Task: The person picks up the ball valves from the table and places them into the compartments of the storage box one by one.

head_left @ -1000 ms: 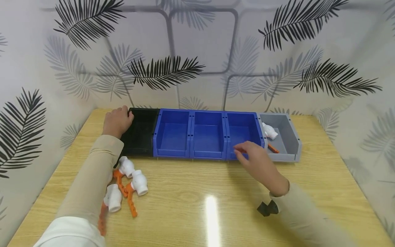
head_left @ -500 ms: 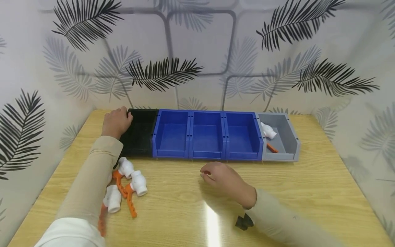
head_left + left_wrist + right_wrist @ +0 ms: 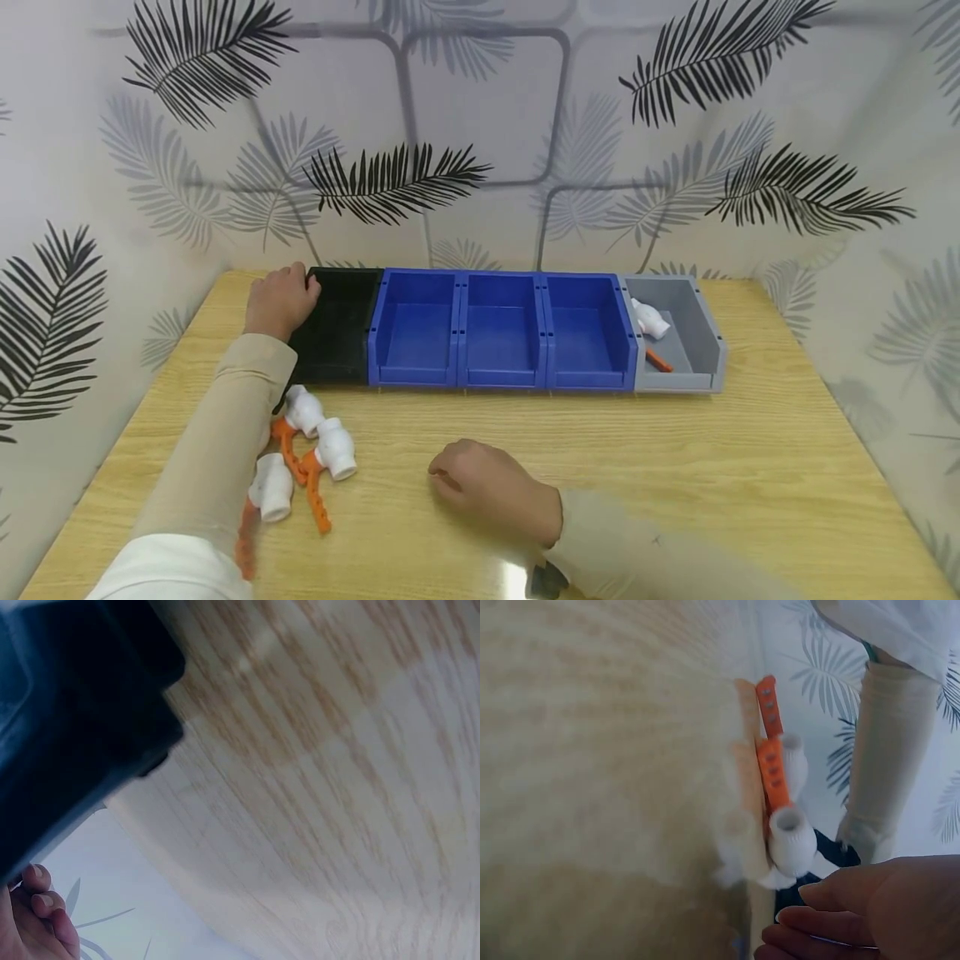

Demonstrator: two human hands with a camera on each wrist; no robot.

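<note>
Here, left grip (image 3: 281,300) holds black bin (image 3: 341,323) by edge; half-curled, empty right grip (image 3: 493,490) faces valves (image 3: 335,450) across tabletop (image 3: 390,471).

Left sleeve (image 3: 210,433) is beige with a wide cuff, white outer sleeve (image 3: 176,567) over it higher up, sliver of green (image 3: 869,651) at the white hem. Right sleeve (image 3: 637,537) is matching beige, small dark mark on the fabric, blocky black unit (image 3: 547,581) near the wrist

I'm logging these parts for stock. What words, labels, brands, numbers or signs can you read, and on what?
No text can be read in any view.
White-and-orange fittings: no legible marking.
Bins: no legible marking.
Right sleeve: one small dark mark, too small to make out.
</note>
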